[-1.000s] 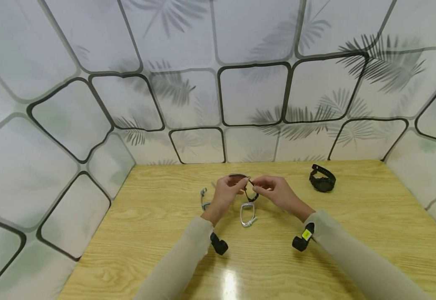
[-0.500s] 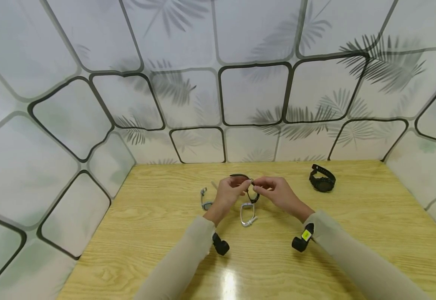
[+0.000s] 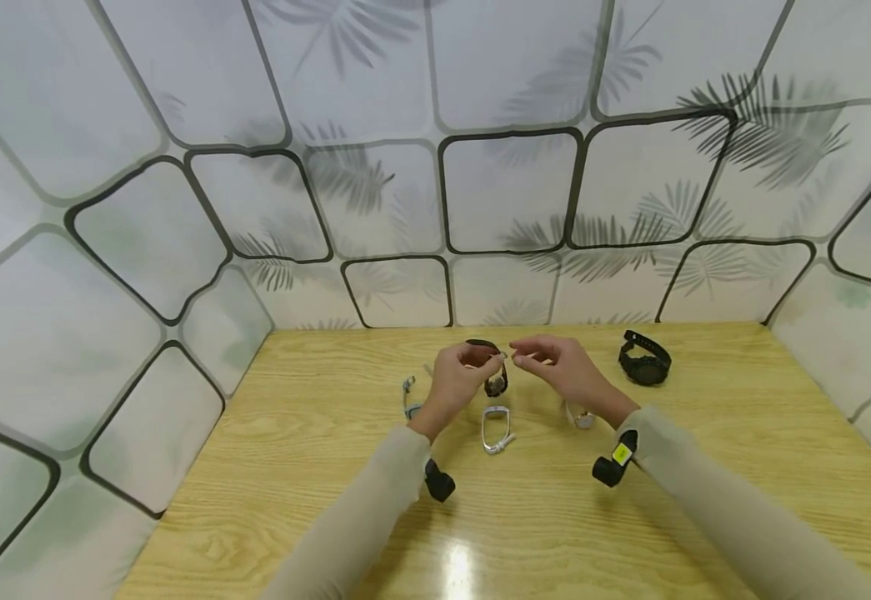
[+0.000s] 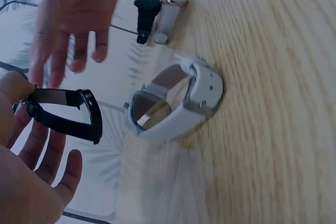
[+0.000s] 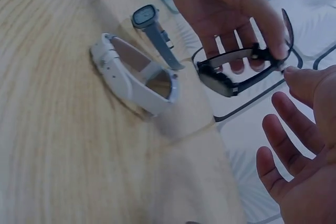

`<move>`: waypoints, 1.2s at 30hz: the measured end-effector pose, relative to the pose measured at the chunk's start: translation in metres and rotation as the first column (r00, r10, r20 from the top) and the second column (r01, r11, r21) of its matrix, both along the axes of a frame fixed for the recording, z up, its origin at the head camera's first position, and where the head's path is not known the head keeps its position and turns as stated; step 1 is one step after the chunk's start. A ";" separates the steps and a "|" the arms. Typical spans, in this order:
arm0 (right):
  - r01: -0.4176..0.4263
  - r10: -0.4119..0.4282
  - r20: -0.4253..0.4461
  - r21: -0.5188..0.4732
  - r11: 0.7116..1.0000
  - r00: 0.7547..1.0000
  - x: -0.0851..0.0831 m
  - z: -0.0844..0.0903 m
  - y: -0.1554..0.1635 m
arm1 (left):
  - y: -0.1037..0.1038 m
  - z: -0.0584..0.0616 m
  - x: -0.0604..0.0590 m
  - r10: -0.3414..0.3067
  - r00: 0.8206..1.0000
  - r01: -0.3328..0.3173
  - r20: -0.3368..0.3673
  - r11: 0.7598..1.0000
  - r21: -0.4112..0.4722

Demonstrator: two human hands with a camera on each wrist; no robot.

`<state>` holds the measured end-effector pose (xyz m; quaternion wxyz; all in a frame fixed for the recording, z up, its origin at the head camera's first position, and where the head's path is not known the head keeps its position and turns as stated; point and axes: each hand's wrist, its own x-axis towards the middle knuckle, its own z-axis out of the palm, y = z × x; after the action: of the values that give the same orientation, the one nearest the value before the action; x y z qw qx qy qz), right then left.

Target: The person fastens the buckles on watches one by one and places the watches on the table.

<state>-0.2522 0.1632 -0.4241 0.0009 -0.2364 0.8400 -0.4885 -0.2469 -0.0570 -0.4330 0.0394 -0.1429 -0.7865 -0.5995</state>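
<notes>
Left hand (image 3: 456, 382) pinches a black watch (image 3: 493, 377) by its strap, held raised over the table (image 3: 705, 467) near the far edge, mid-width. Right hand (image 3: 564, 367) hovers just beside it, fingers loosely spread, holding nothing. Step looks like handling the strap; next likely needs a right-hand regrip on the free end. White watch (image 3: 495, 427) lies below on the table.

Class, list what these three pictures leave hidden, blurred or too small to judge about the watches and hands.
- Black watch dial: too small in head view, edge-on at both wrists.
- Right hand: blurred in left wrist view; contact with strap unclear.
- Watch behind right hand: mostly hidden.
- Grey watch strap end: hidden behind the white watch.
</notes>
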 end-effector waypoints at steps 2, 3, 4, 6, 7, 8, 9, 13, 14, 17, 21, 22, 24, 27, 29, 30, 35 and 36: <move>0.005 -0.005 -0.010 0.005 1.000 1.000 -0.002 0.005 0.001 | -0.001 0.002 0.000 0.010 0.998 -0.014 -0.056 0.997 -0.075; 0.005 -0.005 -0.020 0.011 1.000 1.000 -0.003 0.008 0.001 | -0.001 0.003 -0.001 0.015 0.996 -0.024 -0.083 0.993 -0.113; 0.003 -0.002 -0.028 0.014 1.000 1.000 -0.004 0.011 0.001 | -0.001 0.003 -0.001 0.015 0.994 -0.030 -0.107 0.990 -0.141; 0.000 0.001 -0.049 0.024 1.000 0.999 -0.005 0.016 0.000 | -0.002 0.004 -0.002 0.008 0.989 -0.034 -0.144 0.983 -0.181; -0.003 0.005 -0.062 0.031 1.000 0.998 -0.005 0.017 -0.001 | -0.002 0.003 -0.003 0.003 0.986 -0.036 -0.165 0.979 -0.199; -0.007 0.010 -0.073 0.035 0.999 0.997 -0.005 0.019 -0.003 | -0.002 0.003 -0.003 0.000 0.984 -0.039 -0.180 0.976 -0.215; -0.012 0.015 -0.081 0.038 0.999 0.997 -0.005 0.021 -0.004 | -0.002 0.002 -0.004 -0.004 0.981 -0.042 -0.196 0.973 -0.229; -0.041 0.043 -0.087 0.030 0.999 0.995 -0.007 0.024 -0.009 | -0.003 -0.001 -0.006 -0.013 0.971 -0.049 -0.238 0.966 -0.252; -0.048 0.050 -0.081 0.027 0.998 0.995 -0.007 0.024 -0.010 | -0.003 -0.001 -0.006 -0.018 0.969 -0.046 -0.245 0.967 -0.250; -0.059 0.062 -0.064 0.039 0.997 0.996 -0.008 0.025 -0.013 | -0.003 -0.003 -0.007 -0.032 0.960 -0.041 -0.277 0.967 -0.253; -0.061 0.064 -0.050 0.058 0.996 0.997 -0.007 0.026 -0.018 | -0.003 -0.005 -0.008 -0.045 0.944 -0.051 -0.326 0.959 -0.279; -0.063 0.065 -0.051 0.058 0.996 0.997 -0.007 0.026 -0.019 | -0.003 -0.006 -0.008 -0.047 0.939 -0.057 -0.339 0.955 -0.290; -0.067 0.070 -0.059 0.059 0.996 0.996 -0.008 0.026 -0.022 | -0.003 -0.007 -0.007 -0.052 0.933 -0.064 -0.357 0.951 -0.304; -0.068 0.073 -0.074 0.066 0.995 0.995 -0.009 0.025 -0.024 | -0.004 -0.007 -0.006 -0.057 0.924 -0.067 -0.377 0.948 -0.310; -0.074 0.080 -0.085 0.073 0.995 0.993 -0.010 0.024 -0.024 | -0.004 -0.007 -0.006 -0.057 0.923 -0.068 -0.381 0.949 -0.308; -0.076 0.082 -0.089 0.075 0.994 0.993 -0.010 0.024 -0.024 | -0.004 -0.007 -0.006 -0.058 0.922 -0.068 -0.382 0.949 -0.308; -0.087 0.097 -0.107 0.092 0.992 0.990 -0.011 0.022 -0.023 | -0.005 -0.009 -0.008 -0.058 0.918 -0.072 -0.392 0.948 -0.310; -0.088 0.097 -0.107 0.092 0.992 0.990 -0.011 0.022 -0.023 | -0.005 -0.009 -0.008 -0.060 0.917 -0.072 -0.394 0.948 -0.311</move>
<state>-0.2635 0.1399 -0.4019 -0.0127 -0.3015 0.8473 -0.4370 -0.2549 -0.0621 -0.4421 0.1768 -0.2640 -0.8488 -0.4226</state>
